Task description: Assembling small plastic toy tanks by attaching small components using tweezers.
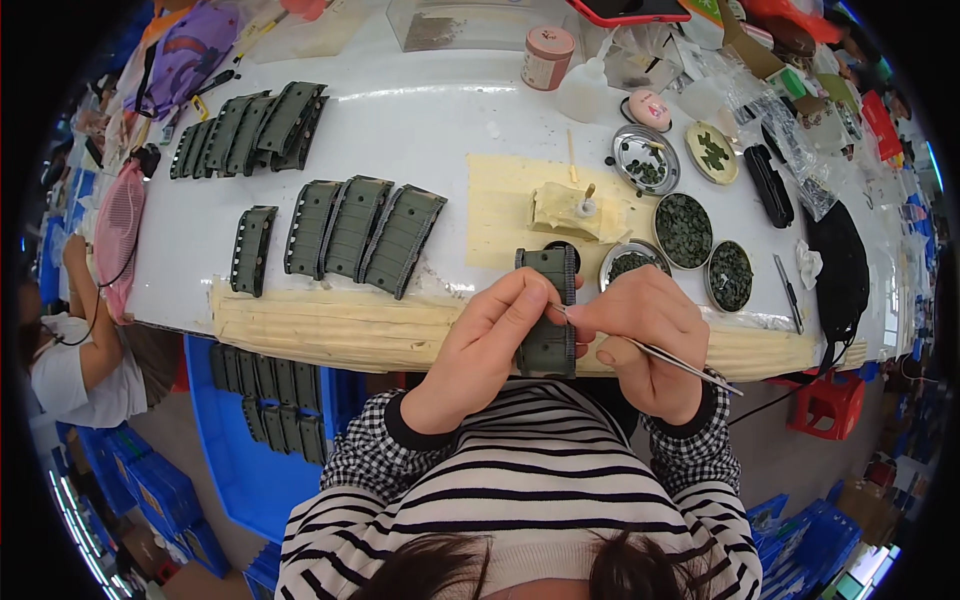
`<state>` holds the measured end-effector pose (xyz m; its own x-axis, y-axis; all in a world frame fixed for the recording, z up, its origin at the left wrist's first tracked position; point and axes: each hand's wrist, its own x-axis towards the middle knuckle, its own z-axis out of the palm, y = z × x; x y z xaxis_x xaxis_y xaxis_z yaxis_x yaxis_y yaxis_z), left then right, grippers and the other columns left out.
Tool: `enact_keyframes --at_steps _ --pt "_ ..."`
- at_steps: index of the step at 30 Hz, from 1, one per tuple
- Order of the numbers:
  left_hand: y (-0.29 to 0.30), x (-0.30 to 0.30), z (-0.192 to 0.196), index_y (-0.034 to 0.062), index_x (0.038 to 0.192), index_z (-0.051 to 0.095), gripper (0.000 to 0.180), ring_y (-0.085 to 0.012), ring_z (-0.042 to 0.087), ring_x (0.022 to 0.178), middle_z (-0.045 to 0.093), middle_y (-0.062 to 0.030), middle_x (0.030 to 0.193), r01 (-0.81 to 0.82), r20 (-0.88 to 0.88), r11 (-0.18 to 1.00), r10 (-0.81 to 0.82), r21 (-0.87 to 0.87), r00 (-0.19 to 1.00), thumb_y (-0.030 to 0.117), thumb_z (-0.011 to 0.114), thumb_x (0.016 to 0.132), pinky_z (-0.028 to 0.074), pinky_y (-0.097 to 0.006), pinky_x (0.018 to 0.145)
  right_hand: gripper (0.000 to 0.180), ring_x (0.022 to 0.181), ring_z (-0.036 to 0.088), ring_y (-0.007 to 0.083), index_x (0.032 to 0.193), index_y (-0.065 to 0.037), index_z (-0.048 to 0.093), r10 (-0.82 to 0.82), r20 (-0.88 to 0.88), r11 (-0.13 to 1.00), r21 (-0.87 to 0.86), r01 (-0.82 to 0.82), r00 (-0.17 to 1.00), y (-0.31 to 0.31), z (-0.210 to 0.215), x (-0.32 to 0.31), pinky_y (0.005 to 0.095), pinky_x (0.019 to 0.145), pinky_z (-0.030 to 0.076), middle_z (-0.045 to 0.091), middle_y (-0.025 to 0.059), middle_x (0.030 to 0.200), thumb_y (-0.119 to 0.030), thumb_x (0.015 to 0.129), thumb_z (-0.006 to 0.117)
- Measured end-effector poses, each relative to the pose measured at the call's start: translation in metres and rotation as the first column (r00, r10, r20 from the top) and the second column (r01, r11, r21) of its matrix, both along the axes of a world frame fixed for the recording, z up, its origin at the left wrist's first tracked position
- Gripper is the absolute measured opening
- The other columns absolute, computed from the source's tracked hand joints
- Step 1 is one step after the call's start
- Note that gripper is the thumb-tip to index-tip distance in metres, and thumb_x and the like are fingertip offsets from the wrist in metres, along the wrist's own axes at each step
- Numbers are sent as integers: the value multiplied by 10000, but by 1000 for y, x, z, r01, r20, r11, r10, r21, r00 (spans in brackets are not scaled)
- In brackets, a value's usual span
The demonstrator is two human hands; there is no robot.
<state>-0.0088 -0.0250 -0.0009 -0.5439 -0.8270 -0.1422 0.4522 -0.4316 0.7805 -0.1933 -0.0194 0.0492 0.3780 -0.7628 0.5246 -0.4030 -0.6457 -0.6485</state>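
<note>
The left hand (490, 335) is clamped on a dark green ribbed plastic strip (548, 312) at the white table's (440, 130) near edge; the right hand (645, 335) pinches thin metal tweezers (665, 357) against it; round tins of green bits (684, 230) lie at two o'clock; matching green strips (355, 235) at ten; blue plastic crates (230, 450) on the floor at eight.

I see rows of dark green ribbed strips (350, 228) lying on the white table (430, 120), with more of them in a blue crate (235, 440) below its edge. Round tins of small green pieces (683, 230) sit to the right, near a pink jar (547, 57) and a red stool (828, 405).
</note>
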Motion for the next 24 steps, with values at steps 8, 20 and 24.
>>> enact_keyframes --at_steps 8,20,24 --pt "2 2 7 19 948 504 267 -173 649 894 602 -90 1017 -57 -166 982 87 180 982 245 392 1036 557 -299 794 205 805 655 257 987 11 674 -59 199 997 55 49 978 6 -10 4 341 764 530 677 111 881 -98 813 676" --pt "4 -2 3 27 1037 546 275 -151 592 999 581 -119 1167 -156 -119 985 164 74 979 263 405 1032 504 -297 874 344 833 654 234 984 54 653 -123 188 981 174 91 974 13 -10 17 321 760 509 680 205 996 -245 982 484" --pt "8 -10 0 3 1051 562 259 -139 636 838 621 -89 1015 -271 -133 962 272 23 953 226 433 1025 540 -287 782 201 851 665 246 996 45 658 -126 248 982 165 87 960 11 -15 19 310 757 518 687 164 974 -112 910 568"
